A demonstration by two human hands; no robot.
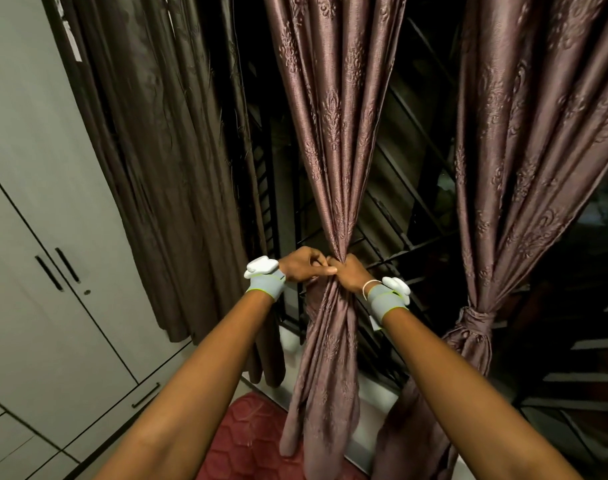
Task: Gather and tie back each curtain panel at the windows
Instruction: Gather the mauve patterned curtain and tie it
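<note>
Open gaps either side of middle curtain (333, 133), window grille (392, 237) behind, wardrobe (36, 202) far left.

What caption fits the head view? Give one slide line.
Both hands, left and right, grip the gathered middle curtain; the right curtain is already tied.

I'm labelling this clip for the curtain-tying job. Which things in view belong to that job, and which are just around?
Part of the job:
- middle curtain panel, gathered, gripped by the left hand and right hand
- right curtain panel, already knotted
- dark brown curtain, hanging loose

Just around:
- grey wardrobe
- red mat
- window grille
</note>
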